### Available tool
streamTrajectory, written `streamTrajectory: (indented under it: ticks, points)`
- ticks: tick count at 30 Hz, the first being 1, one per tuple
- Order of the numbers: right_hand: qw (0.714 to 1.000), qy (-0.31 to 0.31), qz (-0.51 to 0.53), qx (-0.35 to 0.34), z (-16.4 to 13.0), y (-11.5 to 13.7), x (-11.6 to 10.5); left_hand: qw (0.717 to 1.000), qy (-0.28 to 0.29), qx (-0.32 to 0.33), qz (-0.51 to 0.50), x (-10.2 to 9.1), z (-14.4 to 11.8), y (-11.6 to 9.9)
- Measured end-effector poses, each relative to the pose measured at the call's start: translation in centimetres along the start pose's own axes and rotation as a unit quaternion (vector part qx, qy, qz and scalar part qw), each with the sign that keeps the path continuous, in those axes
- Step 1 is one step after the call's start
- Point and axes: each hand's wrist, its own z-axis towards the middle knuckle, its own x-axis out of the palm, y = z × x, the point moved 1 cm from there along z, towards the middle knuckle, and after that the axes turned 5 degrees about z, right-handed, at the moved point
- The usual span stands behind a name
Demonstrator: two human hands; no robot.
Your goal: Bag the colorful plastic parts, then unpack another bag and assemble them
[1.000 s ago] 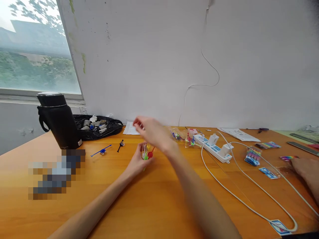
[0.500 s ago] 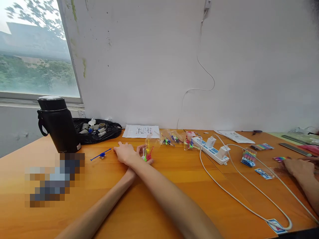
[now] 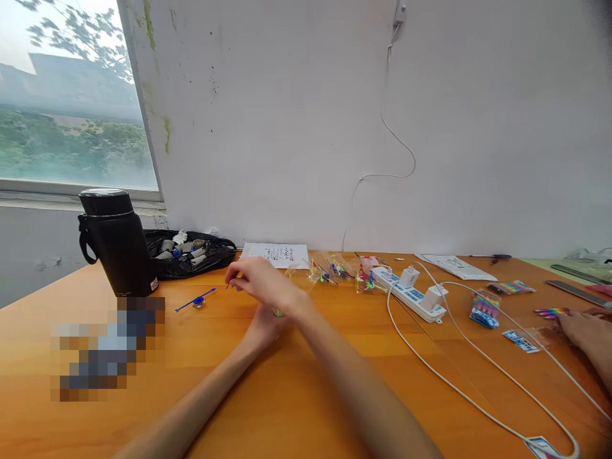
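Observation:
My right hand [image 3: 261, 279] hovers just above the orange table [image 3: 296, 395], crossed over my left. Its thumb and finger pinch a small black pick [image 3: 229, 285] by one end. My left hand [image 3: 262, 326] rests on the table beneath the right forearm. It is closed on a small clear bag of coloured picks [image 3: 278, 312], of which only a green bit shows. A blue pick [image 3: 195, 299] lies on the table a little to the left of both hands.
A black flask [image 3: 117, 242] and an open black bag [image 3: 196, 250] stand at back left. A paper sheet [image 3: 278, 254], more pick packets [image 3: 335, 271], a power strip [image 3: 411, 290] with white cable [image 3: 449, 379] and coloured packets [image 3: 485, 305] lie to the right. Another person's hand [image 3: 586, 335] rests at the far right.
My right hand went from above the bag down to the black pick on the table. It now holds the pick just off the table. The left hand stayed in place with the bag.

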Motion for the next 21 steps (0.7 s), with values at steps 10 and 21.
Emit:
streamTrajectory:
  ticks: [10,21]
  points:
    - [0.993,-0.105,0.043,0.03,-8.1,-2.6,-12.7,0.997,0.066,-0.041,0.013,-0.5,-1.3,-1.1]
    - [0.99,0.067,0.091,0.087,-6.9,-4.6,-10.4,0.997,0.072,-0.033,0.009,-0.4,-1.4,-0.9]
